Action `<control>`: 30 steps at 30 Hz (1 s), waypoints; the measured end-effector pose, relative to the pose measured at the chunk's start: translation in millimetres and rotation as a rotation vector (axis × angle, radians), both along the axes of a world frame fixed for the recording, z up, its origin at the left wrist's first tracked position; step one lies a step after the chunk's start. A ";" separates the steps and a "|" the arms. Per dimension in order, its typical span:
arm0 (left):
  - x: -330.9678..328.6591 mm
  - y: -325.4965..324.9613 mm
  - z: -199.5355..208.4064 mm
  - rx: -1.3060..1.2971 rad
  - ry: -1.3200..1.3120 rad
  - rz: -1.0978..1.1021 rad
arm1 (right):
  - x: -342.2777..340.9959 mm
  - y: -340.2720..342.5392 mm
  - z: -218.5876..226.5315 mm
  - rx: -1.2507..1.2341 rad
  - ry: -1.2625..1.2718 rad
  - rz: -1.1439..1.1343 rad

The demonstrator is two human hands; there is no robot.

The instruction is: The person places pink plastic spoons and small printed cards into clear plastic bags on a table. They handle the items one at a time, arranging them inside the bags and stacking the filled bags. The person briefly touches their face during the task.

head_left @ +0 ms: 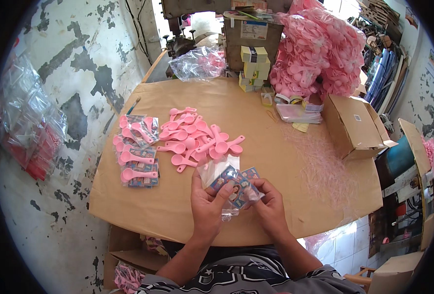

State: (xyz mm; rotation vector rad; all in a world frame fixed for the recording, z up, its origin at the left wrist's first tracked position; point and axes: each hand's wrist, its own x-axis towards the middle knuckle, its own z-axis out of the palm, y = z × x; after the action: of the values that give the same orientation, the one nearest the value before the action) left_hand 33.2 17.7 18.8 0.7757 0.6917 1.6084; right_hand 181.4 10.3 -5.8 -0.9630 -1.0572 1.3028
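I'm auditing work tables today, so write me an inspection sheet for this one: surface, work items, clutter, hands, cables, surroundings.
Surface: brown tabletop, in use.
Work items: loose pink spoons heaped near the middle; more spoons lie with blue cards in clear bags at left.
Clutter: pale pink strands spread at right, near an open cardboard box; brush at the left edge.
Hands: left hand and right hand hold blue printed cards and clear plastic.
Cables: dark cables hang at back left.
Surroundings: left wall peeling; pink bundles piled behind.
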 end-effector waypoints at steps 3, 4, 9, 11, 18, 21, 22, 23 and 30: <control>-3.1 1.9 -2.5 -0.014 0.015 -0.041 | -5.5 -4.5 3.2 -0.013 0.078 0.059; -3.3 4.6 -0.7 -0.016 -0.098 -0.074 | -6.1 -4.3 4.5 -0.019 0.085 0.061; -7.6 1.5 -6.7 -0.055 -0.361 -0.241 | -15.4 -9.1 3.6 -0.079 0.134 0.030; -5.5 4.5 -8.1 -0.063 -0.343 -0.227 | -18.7 -9.4 4.3 -0.101 0.089 0.008; -3.8 2.4 -7.0 0.062 -0.421 -0.289 | -27.7 -16.8 5.0 -0.110 0.090 0.037; -1.8 -2.8 -8.4 0.046 -0.419 -0.277 | -29.1 -18.0 -3.1 -0.035 0.097 0.015; -2.9 -3.7 -11.5 0.046 -0.445 -0.284 | -30.1 -19.1 -4.3 0.041 0.117 -0.011; -4.0 -4.5 -12.4 0.048 -0.470 -0.292 | -28.9 -22.7 -1.3 0.044 0.114 -0.012; -19.1 2.3 -18.4 -0.174 -0.392 -0.165 | 1.9 -29.0 25.5 0.788 -0.835 -0.114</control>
State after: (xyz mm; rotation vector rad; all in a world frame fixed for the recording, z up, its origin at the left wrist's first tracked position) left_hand 14.1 20.0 0.4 0.3643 0.4622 1.4698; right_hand 183.3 -18.8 19.7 -0.9154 -1.9155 0.2555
